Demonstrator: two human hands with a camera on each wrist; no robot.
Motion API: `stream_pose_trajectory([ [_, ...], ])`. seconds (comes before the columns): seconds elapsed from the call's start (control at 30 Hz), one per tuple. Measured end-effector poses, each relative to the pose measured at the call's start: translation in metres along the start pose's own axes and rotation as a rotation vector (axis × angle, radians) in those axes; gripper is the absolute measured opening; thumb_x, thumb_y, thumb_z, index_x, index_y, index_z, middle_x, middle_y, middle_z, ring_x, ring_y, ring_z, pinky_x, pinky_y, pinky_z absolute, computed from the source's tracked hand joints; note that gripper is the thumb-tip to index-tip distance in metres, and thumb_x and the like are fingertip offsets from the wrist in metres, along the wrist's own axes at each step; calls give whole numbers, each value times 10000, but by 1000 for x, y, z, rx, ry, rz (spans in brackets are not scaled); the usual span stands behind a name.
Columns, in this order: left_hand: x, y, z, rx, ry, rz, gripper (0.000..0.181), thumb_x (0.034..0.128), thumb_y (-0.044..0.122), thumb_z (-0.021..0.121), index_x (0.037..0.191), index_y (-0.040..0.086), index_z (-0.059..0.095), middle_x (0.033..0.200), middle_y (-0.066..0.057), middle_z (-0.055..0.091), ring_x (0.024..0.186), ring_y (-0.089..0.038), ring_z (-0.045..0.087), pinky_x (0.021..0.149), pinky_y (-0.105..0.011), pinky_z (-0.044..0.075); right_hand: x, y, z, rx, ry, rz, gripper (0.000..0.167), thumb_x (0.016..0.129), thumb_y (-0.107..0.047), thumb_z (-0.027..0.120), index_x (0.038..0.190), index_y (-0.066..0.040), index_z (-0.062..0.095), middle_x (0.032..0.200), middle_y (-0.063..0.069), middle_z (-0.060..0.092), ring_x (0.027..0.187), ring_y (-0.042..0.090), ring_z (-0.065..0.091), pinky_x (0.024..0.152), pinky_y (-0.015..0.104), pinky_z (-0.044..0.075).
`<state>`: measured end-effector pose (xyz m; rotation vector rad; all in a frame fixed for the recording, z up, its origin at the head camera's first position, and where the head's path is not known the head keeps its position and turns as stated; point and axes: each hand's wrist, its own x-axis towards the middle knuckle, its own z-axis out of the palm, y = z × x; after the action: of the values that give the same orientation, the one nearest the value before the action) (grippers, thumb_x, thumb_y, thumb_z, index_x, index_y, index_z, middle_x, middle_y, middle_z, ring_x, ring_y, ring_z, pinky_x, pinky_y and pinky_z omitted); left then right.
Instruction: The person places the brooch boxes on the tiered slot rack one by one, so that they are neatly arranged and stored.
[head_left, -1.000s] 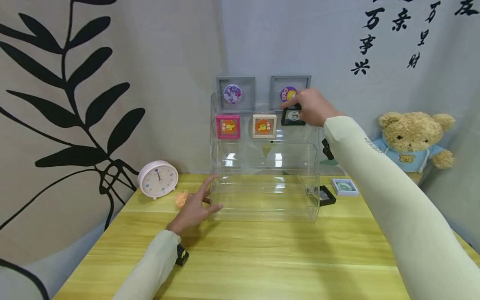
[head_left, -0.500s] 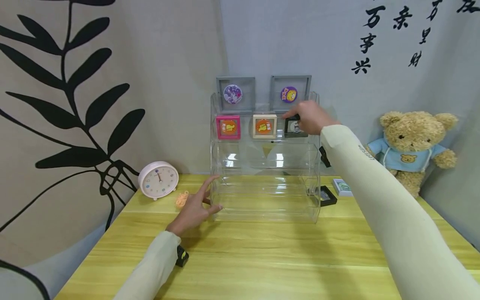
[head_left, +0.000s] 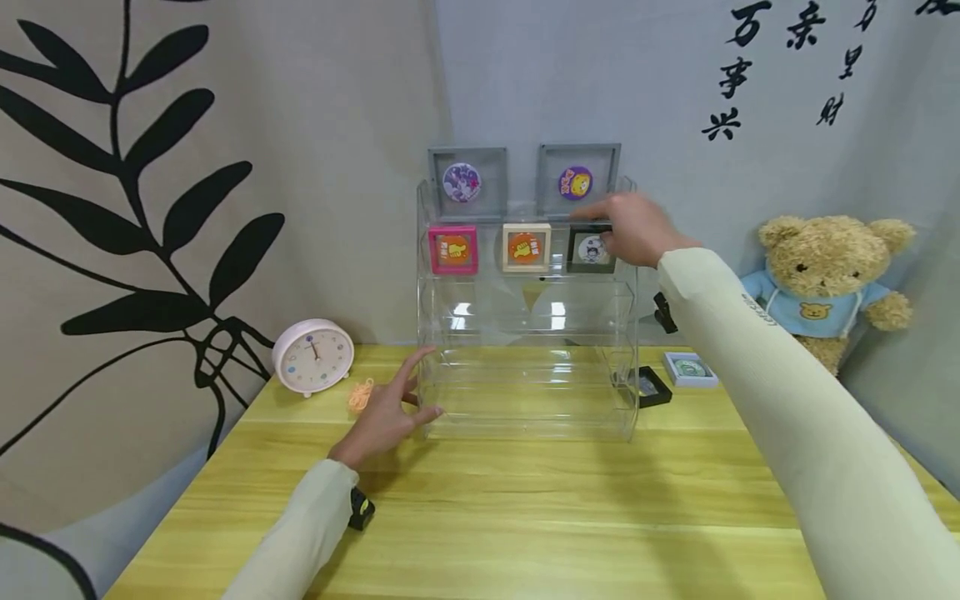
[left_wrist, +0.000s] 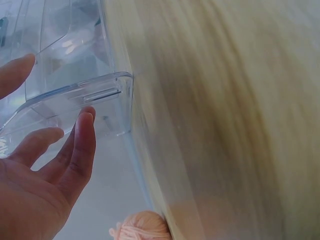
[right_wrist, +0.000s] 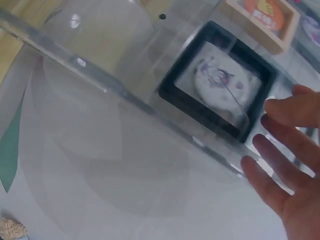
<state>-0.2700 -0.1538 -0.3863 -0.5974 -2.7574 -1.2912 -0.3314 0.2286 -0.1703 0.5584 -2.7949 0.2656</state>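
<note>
A clear tiered acrylic display stand stands on the table. In its upper tier a small black square frame with a round white badge sits upright. My right hand is at that frame's top right, forefinger stretched along the upper edge; in the right wrist view the fingers spread beside the black frame, not curled round it. Left of it are a cream frame and a pink frame. My left hand is at the stand's left side, thumb and fingers extended on either side of the clear panel.
Two grey frames with round badges stand on the top tier. To the right lie another black frame and a white frame, near a teddy bear. A clock and peach yarn are left.
My right hand has lowered with the black frame, which now sits in line with the cream and pink frames. The fingers have since loosened from it. My left hand stays put.
</note>
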Motion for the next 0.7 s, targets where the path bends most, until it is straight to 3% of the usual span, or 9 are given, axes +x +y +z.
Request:
stream_pose_trajectory([
  [0.1,0,-1,0,2,2,1,926,880,241,779,1519,563,191,1568,-230,411,1079,-361,700,780,-426,602,-12,4,-5,46,70,-6,579,911,80,491,1437,-149,564,1469,212,543,1163,401,565,841,460,527],
  [0.2,0,-2,0,-2,1,3,929,882,231,777,1510,578,187,1567,-224,418,1078,-362,700,753,-389,600,-27,11,-6,90,171,-13,498,945,43,506,1407,-122,591,1367,230,594,1253,419,541,965,548,517],
  [0.33,0,-1,1,-5,5,3,934,880,231,780,1501,596,185,1585,-206,401,1079,-367,698,758,-392,598,-49,31,7,141,328,-12,375,960,19,534,1307,-53,659,1129,225,666,1037,367,615,853,526,569],
  [0.4,1,-1,1,-5,7,3,934,879,236,781,1500,597,185,1590,-204,395,1078,-363,697,761,-399,597,-62,44,18,197,364,23,329,971,1,549,1270,-41,679,1062,210,680,974,333,629,806,425,593],
  [0.47,1,-1,2,-9,4,2,933,879,238,781,1499,599,184,1583,-207,405,1077,-359,696,760,-394,594,-74,56,33,250,369,68,318,970,-5,570,1263,-47,684,1025,203,688,938,328,650,751,376,590],
  [0.57,2,0,2,-14,2,0,933,878,237,781,1499,599,187,1570,-215,422,1071,-356,698,741,-374,589,-90,73,58,317,315,138,362,969,-5,571,1315,-71,653,1054,207,685,947,347,663,739,373,577],
  [0.7,2,0,1,-11,9,-7,932,874,229,785,1511,576,200,1571,-212,420,1069,-356,697,715,-354,582,-105,89,93,346,174,181,466,951,-7,607,1412,-61,560,1198,266,648,1063,420,635,824,537,569],
])
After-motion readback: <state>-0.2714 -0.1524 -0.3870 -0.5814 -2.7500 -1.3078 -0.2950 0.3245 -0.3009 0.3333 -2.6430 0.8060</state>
